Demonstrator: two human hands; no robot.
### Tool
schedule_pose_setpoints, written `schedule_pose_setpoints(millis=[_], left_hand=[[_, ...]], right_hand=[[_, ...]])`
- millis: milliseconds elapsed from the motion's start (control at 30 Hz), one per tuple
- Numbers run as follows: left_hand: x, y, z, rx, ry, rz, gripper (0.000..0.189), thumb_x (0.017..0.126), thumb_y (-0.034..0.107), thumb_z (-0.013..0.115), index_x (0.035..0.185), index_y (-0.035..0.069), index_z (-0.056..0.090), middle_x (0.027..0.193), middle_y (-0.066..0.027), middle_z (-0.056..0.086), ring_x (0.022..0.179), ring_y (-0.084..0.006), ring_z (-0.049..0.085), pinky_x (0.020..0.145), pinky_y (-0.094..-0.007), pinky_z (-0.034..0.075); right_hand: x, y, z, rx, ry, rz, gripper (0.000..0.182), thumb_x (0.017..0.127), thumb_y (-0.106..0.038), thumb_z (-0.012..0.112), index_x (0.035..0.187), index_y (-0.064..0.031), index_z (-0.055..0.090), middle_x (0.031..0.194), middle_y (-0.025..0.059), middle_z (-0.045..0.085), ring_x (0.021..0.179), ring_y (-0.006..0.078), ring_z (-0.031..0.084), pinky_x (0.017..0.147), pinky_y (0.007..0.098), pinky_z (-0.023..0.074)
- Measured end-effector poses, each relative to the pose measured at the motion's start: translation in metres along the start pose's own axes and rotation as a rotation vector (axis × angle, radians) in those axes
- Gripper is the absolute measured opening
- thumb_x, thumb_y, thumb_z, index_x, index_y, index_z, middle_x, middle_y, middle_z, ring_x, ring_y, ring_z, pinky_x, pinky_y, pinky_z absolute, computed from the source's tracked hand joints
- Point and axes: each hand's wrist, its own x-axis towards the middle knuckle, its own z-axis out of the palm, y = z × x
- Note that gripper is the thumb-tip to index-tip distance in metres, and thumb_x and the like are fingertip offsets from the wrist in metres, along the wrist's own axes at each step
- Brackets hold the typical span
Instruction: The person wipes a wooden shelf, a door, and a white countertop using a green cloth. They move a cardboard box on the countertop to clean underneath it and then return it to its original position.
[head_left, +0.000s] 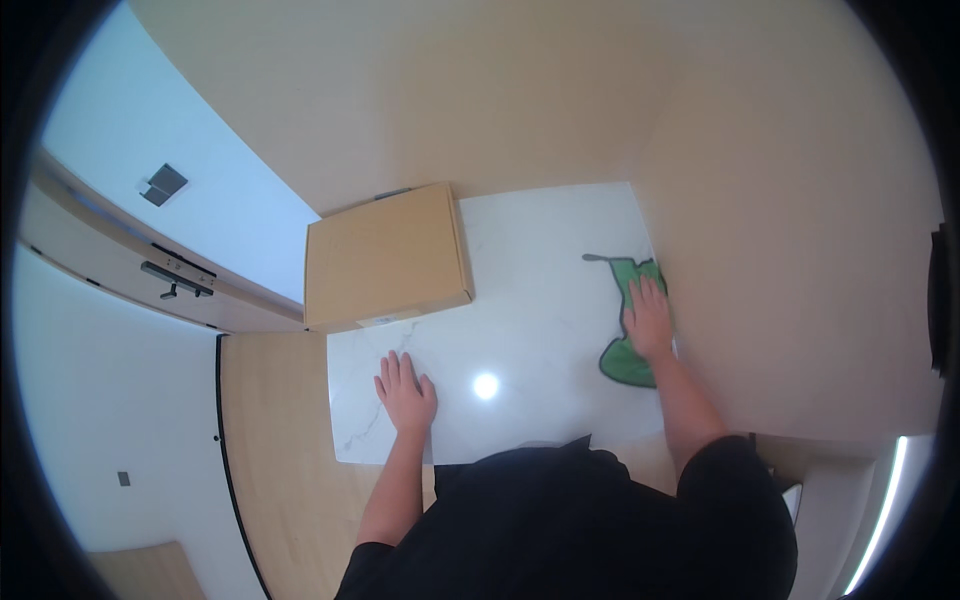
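Note:
A white, grey-veined tabletop (525, 337) lies before me. My left hand (405, 394) rests palm down on its near left part, fingers spread, holding nothing. On the right side, my right hand (649, 319) lies flat, palm down, on a green cloth (628, 364) with a dark edging. The cloth is spread along the right edge of the tabletop, partly hidden under that hand, and a dark loop sticks out from its far end towards the left.
A closed cardboard box (382, 259) occupies the far left of the tabletop, with a dark object (393, 193) just behind it. Beige wall panels (772, 262) border the tabletop at the back and right. A door with a dark handle (176, 279) stands at the left.

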Motion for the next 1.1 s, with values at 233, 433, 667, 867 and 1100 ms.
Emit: schedule_pose_setpoints(millis=[233, 433, 667, 867, 1100], left_hand=[[-0.015, 0.01, 0.006, 0.048, -0.086, -0.054, 0.076, 0.095, 0.033, 0.062, 0.159, 0.0, 0.042, 0.172, -0.0257, 0.029, 0.162, -0.044, 0.02, 0.13, -0.0623, 0.01], [-0.014, 0.023, 0.002, 0.058, -0.172, -0.103, 0.09, 0.093, 0.042, 0.065, 0.163, -0.004, 0.032, 0.175, -0.0262, 0.02, 0.164, -0.0426, 0.01, 0.131, -0.0605, 0.003], [-0.01, 0.027, 0.002, 0.097, -0.18, -0.093, 0.091, 0.091, 0.04, 0.067, 0.162, -0.005, 0.033, 0.174, -0.0273, 0.021, 0.164, -0.0436, 0.012, 0.131, -0.0615, 0.004], [-0.008, 0.026, -0.003, 0.099, -0.177, -0.078, 0.088, 0.089, 0.036, 0.069, 0.16, -0.005, 0.036, 0.173, -0.0276, 0.024, 0.163, -0.0449, 0.014, 0.13, -0.0625, 0.006], [-0.01, 0.015, 0.002, 0.065, -0.134, -0.046, 0.085, 0.089, 0.033, 0.069, 0.159, -0.004, 0.038, 0.171, -0.0282, 0.028, 0.161, -0.0462, 0.019, 0.129, -0.0638, 0.009]], right_hand=[[-0.167, -0.046, -0.029, 0.015, -0.05, 0.157, 0.07, 0.097, -0.03, 0.06, 0.162, -0.0101, 0.043, 0.171, 0.0176, 0.035, 0.158, 0.0406, 0.03, 0.129, 0.0583, 0.0223], [-0.186, -0.061, -0.022, 0.031, -0.001, 0.268, 0.075, 0.093, -0.028, 0.062, 0.161, -0.0046, 0.042, 0.17, 0.0227, 0.034, 0.158, 0.0437, 0.028, 0.129, 0.0598, 0.021], [-0.066, -0.083, -0.016, 0.091, 0.015, 0.247, 0.082, 0.093, -0.031, 0.064, 0.16, 0.0061, 0.037, 0.168, 0.028, 0.033, 0.159, 0.0442, 0.027, 0.129, 0.0587, 0.0217], [0.079, -0.069, 0.026, 0.078, 0.197, 0.208, 0.081, 0.096, -0.038, 0.063, 0.158, 0.008, 0.039, 0.167, 0.0282, 0.036, 0.158, 0.0431, 0.029, 0.129, 0.0551, 0.0242], [0.242, -0.031, 0.038, 0.171, 0.096, 0.313, 0.067, 0.094, -0.041, 0.064, 0.143, 0.0034, 0.051, 0.161, 0.0293, 0.042, 0.148, 0.0409, 0.044, 0.124, 0.05, 0.0325]])
